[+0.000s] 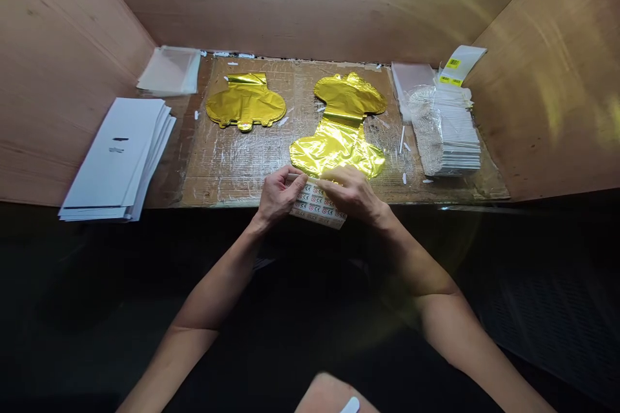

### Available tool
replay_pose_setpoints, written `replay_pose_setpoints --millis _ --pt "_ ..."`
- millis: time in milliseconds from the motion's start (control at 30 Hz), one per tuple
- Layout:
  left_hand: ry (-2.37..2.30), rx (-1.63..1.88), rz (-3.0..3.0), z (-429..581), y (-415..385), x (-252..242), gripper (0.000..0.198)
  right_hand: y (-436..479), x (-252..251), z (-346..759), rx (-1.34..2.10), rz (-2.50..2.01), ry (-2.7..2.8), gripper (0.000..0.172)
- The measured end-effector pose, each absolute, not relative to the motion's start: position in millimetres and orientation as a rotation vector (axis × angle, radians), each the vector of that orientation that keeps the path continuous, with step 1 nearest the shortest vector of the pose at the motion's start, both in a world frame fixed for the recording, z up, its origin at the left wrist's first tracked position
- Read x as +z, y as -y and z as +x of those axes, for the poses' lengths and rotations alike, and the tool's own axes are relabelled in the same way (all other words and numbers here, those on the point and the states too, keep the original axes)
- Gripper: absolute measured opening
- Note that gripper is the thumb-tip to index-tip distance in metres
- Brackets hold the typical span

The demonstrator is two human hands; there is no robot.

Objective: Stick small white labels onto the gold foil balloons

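Near the front edge of the cardboard-covered table, my left hand (pixel 281 195) pinches a sheet of small CE stickers (pixel 317 205) at its upper left. My right hand (pixel 352 190) is closed over the sheet's upper right corner, fingertips curled and partly hidden. The sheet hangs down below both hands, over the table edge. Just beyond my hands lies a gold foil balloon (pixel 339 142), shiny and flat, its near part reaching to my fingers. Further back its narrow middle meets stacked gold foil (pixel 349 95).
Another folded gold foil balloon stack (pixel 246 106) lies left of centre. White cards (pixel 116 155) and clear bags (pixel 172 70) are at the left. On the right stand a packed white stack (pixel 458 132), clear sleeves (pixel 411 84) and yellow barcode labels (pixel 451 71). Wooden walls (pixel 310 3) enclose the table.
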State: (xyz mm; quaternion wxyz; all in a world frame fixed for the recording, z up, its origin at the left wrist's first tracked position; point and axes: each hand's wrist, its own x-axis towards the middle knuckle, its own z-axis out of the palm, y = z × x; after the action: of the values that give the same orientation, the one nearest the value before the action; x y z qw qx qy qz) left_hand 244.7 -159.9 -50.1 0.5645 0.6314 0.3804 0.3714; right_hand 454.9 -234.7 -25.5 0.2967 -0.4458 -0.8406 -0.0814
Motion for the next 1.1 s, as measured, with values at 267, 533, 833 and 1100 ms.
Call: replay_pose_setpoints --millis 267,533,833,1100 --pt "-0.713 0.771 1.981 241 156 -67 0.019 216 -21 474 0.405 -1.338 1.624 0.012" --pt "-0.477 0.519 2.626 253 170 -90 0.019 190 -46 475 0.327 -1.933 1.991 0.015" --pt "-0.428 0.519 2.692 249 168 -90 0.018 195 -53 497 0.308 -1.853 2.133 0.022" --pt "-0.440 0.558 2.628 250 168 -94 0.015 159 -32 522 0.936 -1.649 1.900 0.029"
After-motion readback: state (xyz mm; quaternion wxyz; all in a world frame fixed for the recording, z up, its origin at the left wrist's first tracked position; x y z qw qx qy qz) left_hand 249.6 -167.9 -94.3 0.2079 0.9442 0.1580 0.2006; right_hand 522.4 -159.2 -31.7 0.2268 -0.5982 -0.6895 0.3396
